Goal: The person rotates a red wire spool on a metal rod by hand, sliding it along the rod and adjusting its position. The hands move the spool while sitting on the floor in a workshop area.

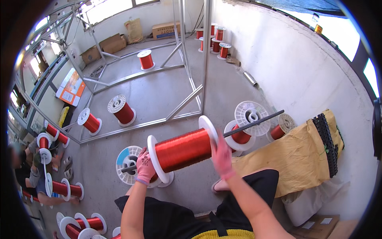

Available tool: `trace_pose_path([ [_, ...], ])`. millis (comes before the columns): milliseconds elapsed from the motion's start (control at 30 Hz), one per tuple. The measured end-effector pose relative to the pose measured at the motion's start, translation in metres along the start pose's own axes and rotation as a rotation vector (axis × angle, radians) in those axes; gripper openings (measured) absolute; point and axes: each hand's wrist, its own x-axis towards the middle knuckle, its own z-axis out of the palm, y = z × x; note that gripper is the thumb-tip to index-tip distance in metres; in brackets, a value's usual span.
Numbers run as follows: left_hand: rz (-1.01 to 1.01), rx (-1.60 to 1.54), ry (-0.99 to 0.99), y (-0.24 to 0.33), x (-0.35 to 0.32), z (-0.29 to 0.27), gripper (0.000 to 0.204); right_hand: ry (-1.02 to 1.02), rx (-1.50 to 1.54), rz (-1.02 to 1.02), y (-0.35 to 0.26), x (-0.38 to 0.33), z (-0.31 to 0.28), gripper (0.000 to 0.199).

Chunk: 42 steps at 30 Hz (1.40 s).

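A large white-flanged spool of red copper wire hangs in the air on a dark metal rod that passes through its core. My left hand, in a pink glove, is closed around the rod's near end beside the left flange. My right hand, also pink-gloved, presses against the right flange where the rod comes out. The rod slants up to the right, past other spools on the floor.
Several red wire spools stand on the concrete floor, with an empty white spool at right. A metal frame rises behind. A tan sack lies against the wall at right. Another person sits at far left.
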Motion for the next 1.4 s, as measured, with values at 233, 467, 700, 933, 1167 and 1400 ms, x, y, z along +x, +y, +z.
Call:
trace_pose_path([
  [233,0.001,0.117,-0.06,0.017,0.009,-0.031,0.03,-0.571,-0.405,0.217,0.155,-0.237,0.031,0.044],
  [467,-0.015,-0.02,0.03,-0.018,0.005,0.007,0.026,-0.273,0.033,0.578,0.105,-0.134,0.004,0.034],
  [700,-0.066,-0.338,0.024,-0.003,0.009,0.007,0.028,-0.29,0.081,0.82,0.108,-0.155,-0.001,0.036],
  [933,-0.129,-0.568,0.011,-0.026,0.0,0.017,0.03,0.021,0.229,0.479,0.079,-0.02,-0.016,0.033],
  [1167,-0.055,-0.087,0.025,0.001,0.009,0.003,0.027,-0.438,-0.108,0.359,-0.001,0.123,0.019,0.043],
  [1400,0.032,0.042,0.152,0.004,0.01,-0.002,0.022,-0.51,-0.212,0.329,0.007,0.101,0.043,0.037],
])
